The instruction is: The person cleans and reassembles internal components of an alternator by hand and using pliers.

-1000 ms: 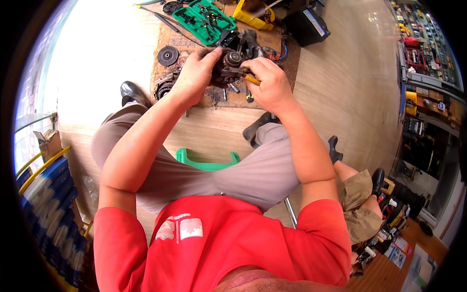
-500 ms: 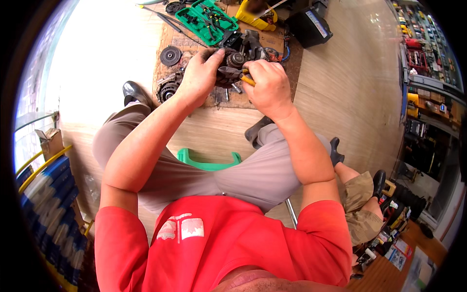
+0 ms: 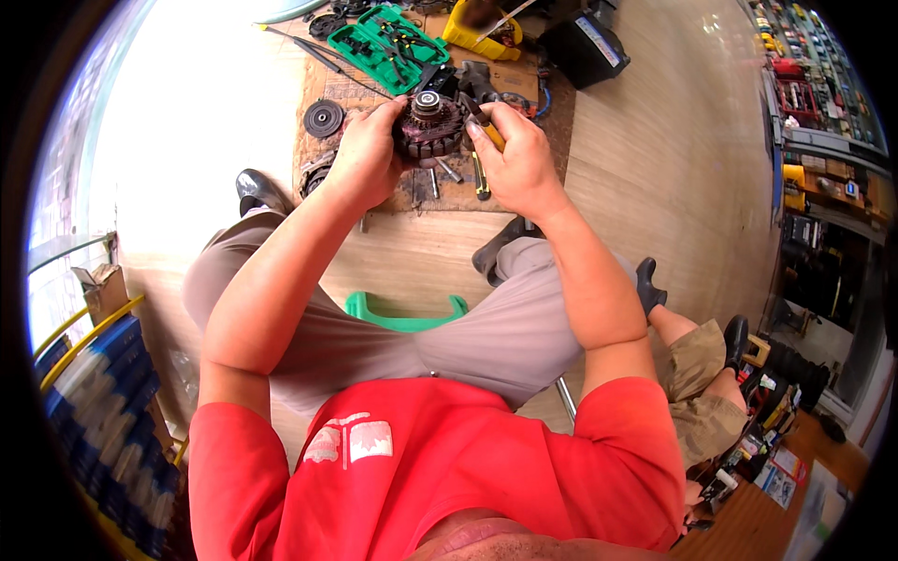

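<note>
My left hand [image 3: 368, 150] grips the left side of a dark, round alternator rotor [image 3: 432, 140]. The rotor has slotted metal around its edge and a shiny bearing [image 3: 427, 103] uppermost. At its right side, my right hand [image 3: 520, 161] is closed on a tool with a yellow-and-black handle [image 3: 490, 137]. The tool's dark end points up beside the rotor, and its exact kind is unclear. Below the hands, small metal rods [image 3: 434, 184] and another yellow-and-black tool [image 3: 482, 178] lie on the stained cardboard [image 3: 412, 198].
A grooved pulley [image 3: 324, 118] and a metal housing [image 3: 316, 176] lie left of my hands. Beyond are a green tool case [image 3: 360, 58], a yellow container [image 3: 460, 35] and a black battery [image 3: 585, 51]. A green stool [image 3: 407, 323] shows between my legs; another person's legs [image 3: 697, 360] are at right.
The rotor has been tipped so its bearing faces up. My right hand has drawn slightly right with the tool, whose dark end now points upward. The yellow-and-black tool on the cardboard has come into sight.
</note>
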A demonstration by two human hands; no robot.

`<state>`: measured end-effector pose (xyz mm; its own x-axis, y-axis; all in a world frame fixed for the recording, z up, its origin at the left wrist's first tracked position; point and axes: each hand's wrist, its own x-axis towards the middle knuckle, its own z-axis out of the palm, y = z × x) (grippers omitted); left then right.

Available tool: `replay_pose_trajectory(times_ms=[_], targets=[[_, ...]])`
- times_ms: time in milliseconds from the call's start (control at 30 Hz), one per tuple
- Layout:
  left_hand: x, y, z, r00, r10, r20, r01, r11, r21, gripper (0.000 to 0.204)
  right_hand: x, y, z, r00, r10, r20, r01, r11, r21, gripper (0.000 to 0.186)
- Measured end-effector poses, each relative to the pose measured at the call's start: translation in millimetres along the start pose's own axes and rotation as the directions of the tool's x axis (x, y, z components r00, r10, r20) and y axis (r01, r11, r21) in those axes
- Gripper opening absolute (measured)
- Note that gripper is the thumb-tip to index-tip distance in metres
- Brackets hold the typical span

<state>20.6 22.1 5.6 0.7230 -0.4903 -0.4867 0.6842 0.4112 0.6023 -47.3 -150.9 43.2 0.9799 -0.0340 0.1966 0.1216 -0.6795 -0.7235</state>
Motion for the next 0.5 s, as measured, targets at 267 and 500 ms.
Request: replay_pose_trajectory(times_ms=[267, 500], targets=[[-1, 5, 0, 0.997, 0.033, 0.07, -0.043, 0.99, 0.138, 0.03, 0, -2, -5, 0.99, -0.143, -0.014, 0.142, 0.989, -0.039, 0.016], [10, -4, -8, 0.996, -0.003, 0.091, 0.008, 0.999, -0.05, 0.031, -3, -8, -6, 0.984, -0.171, -0.057, 0.174, 0.984, 0.046, 0.018]])
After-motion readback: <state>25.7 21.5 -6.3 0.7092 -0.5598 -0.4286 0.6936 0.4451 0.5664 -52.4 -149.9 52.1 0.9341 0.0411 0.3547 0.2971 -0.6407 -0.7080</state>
